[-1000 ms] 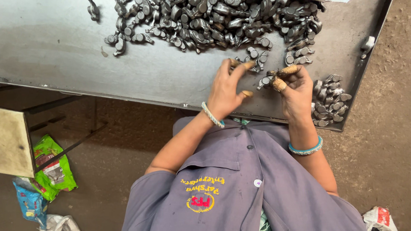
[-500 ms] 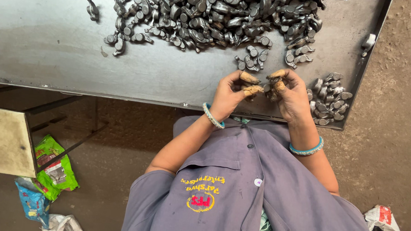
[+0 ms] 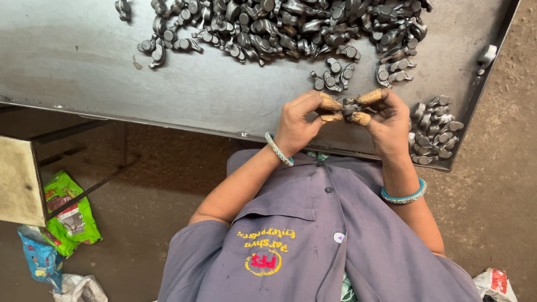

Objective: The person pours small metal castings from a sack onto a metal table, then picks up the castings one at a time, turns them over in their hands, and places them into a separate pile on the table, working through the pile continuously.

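Grey metal parts (image 3: 298,19) beyond hands

A broad bare stretch of the metal tabletop (image 3: 61,57) is left open along its left half, up to the near edge. The far edge is blocked from the middle to the right corner by a dense heap of grey metal parts (image 3: 286,16). A lone part (image 3: 123,4) lies near the far edge, left of the heap. A small cluster (image 3: 331,80) sits just beyond the hands. The near right corner is taken by a smaller pile (image 3: 432,129), close beside the right hand (image 3: 390,123).
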A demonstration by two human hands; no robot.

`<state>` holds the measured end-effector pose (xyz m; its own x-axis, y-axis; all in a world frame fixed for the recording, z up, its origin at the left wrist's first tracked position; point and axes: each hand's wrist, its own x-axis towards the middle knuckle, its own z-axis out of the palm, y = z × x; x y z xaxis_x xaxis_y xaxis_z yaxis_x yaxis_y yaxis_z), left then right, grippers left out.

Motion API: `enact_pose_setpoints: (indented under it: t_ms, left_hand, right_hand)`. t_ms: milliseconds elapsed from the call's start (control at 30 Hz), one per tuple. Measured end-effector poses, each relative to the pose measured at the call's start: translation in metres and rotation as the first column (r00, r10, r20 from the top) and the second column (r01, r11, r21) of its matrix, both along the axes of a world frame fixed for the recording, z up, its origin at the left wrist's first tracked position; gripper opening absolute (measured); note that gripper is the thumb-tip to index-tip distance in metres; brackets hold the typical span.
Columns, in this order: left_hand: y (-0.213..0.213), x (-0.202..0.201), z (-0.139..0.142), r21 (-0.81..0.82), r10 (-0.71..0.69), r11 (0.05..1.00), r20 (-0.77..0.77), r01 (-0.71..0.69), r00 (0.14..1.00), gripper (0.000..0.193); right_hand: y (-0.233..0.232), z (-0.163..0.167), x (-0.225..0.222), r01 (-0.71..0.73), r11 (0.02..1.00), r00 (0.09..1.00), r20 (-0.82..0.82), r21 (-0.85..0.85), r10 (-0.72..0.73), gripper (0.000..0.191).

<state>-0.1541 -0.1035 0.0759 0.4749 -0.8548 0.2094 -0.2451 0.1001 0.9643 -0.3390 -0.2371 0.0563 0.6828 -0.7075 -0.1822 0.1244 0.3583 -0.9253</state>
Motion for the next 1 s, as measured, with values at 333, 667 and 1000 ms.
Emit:
enact_pose_setpoints:
  t_ms: [333, 667, 1000]
  left_hand:
    - [0.000, 0.001, -0.002, -0.021, -0.005, 1.000, 0.021, 0.006, 1.000, 0.030]
    - [-0.001, 0.021, 0.018, 0.201, -0.059, 0.978, -0.007, 0.059, 0.998, 0.035]
    - [-0.014, 0.022, -0.002, 0.263, 0.127, 0.943, 0.282, -0.204, 0.951, 0.068]
  right_hand:
    - [-0.002, -0.001, -0.004, -0.058, 0.998, 0.998, -0.015, -0.031, 0.058, 0.035]
    - [-0.045, 0.017, 0.004, -0.426, 0.890, 0.751, -0.485, 0.163, 0.448, 0.021]
    - [-0.039, 0.070, 0.069, -0.361, 0.558, 0.847, -0.513, -0.748, -0.140, 0.041]
